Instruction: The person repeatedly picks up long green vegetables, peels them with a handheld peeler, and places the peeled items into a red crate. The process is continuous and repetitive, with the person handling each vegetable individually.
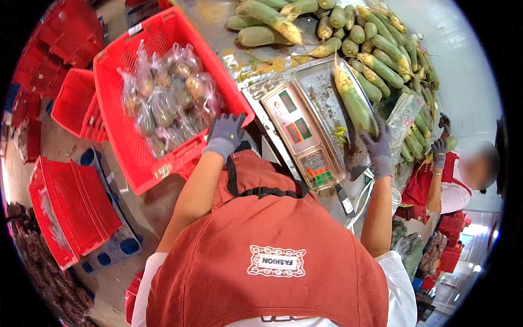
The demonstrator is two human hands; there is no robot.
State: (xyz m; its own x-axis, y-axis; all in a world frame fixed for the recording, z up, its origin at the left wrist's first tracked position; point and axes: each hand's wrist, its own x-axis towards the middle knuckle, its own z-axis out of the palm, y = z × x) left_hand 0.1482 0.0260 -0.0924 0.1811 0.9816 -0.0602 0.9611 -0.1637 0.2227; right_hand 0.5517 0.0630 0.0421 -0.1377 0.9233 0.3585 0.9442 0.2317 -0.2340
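My gloved left hand (225,134) grips the near right rim of a red plastic crate (117,136), which holds several bagged radishes (166,109). My gloved right hand (375,144) holds the lower end of a large green-and-white radish (347,90), which lies lengthwise over the soil-dirtied pan (321,101) of a digital scale (289,141). A few green leaf scraps (339,132) rest on the pan beside the radish. A clear plastic bag (403,120) sits just right of my right hand.
A pile of radishes (381,49) covers the back and right of the metal table (229,32). A co-worker (452,191) stands at right with gloved hands raised near the pile. Empty-looking red crates (76,101), stacked crates (73,212) on a blue pallet, and cords (359,207) are around me.
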